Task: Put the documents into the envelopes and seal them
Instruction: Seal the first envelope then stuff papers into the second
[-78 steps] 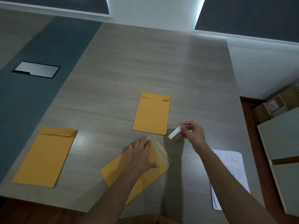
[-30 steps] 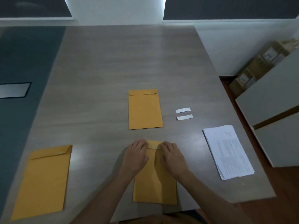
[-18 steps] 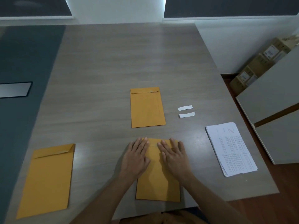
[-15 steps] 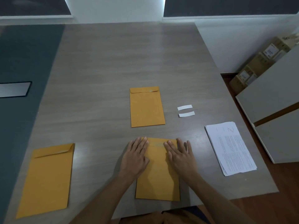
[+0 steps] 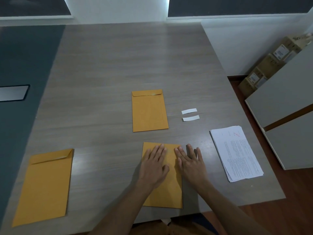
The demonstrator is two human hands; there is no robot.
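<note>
A brown envelope (image 5: 166, 192) lies lengthwise at the table's near edge, flap end away from me. My left hand (image 5: 155, 166) presses flat on its upper left part, fingers straight. My right hand (image 5: 191, 164) lies flat over the envelope's upper right edge, its outer fingers on the table. A second envelope (image 5: 149, 111) with its flap folded down lies further back in the middle. A third envelope (image 5: 45, 185) lies at the near left, its flap loosely folded. A stack of printed documents (image 5: 237, 153) lies to the right.
Two white peeled strips (image 5: 190, 114) lie side by side right of the middle envelope. The wooden table (image 5: 118, 68) has a metal cable hatch (image 5: 12, 92) at the left. A grey cabinet (image 5: 288, 106) and cardboard boxes (image 5: 269, 61) stand on the right.
Since 2.6 s ago my right hand put down the peeled strip and both hands folded the flap down. In the last half second my right hand slid rightwards across the flap.
</note>
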